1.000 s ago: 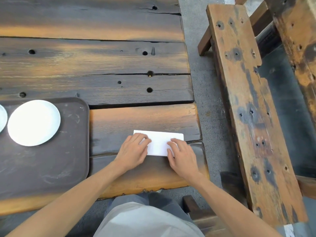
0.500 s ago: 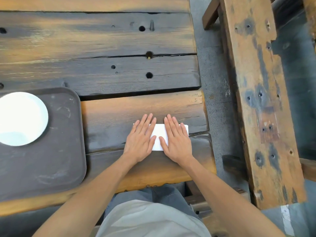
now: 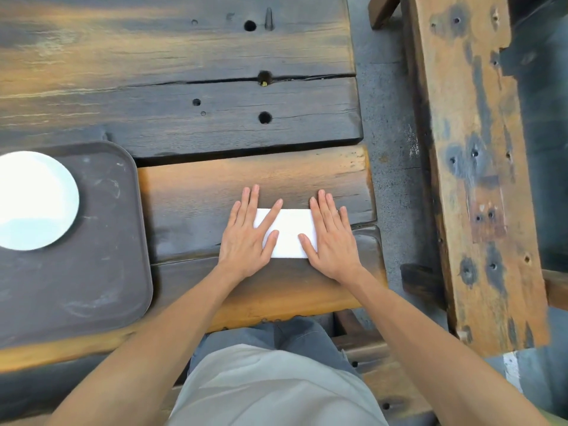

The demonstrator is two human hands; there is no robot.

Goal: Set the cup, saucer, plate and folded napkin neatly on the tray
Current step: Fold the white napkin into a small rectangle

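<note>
A white folded napkin (image 3: 289, 232) lies flat on the wooden table near its right end. My left hand (image 3: 249, 238) presses on the napkin's left end with fingers spread flat. My right hand (image 3: 332, 238) lies flat on its right end, so only the middle strip shows. A dark brown tray (image 3: 101, 265) sits on the table to the left, apart from the napkin. A white round plate (image 3: 33, 198) rests on the tray, cut off by the left edge of the view. No cup is in view.
The table (image 3: 190, 87) is made of dark planks with holes and gaps between them. A weathered wooden bench (image 3: 479, 179) runs along the right, past a strip of concrete floor (image 3: 390, 124). My lap is at the table's near edge.
Both hands went from curled at the napkin's near edge to flat on it, then slid apart toward its ends. The view shifted, so the second white dish left the frame.
</note>
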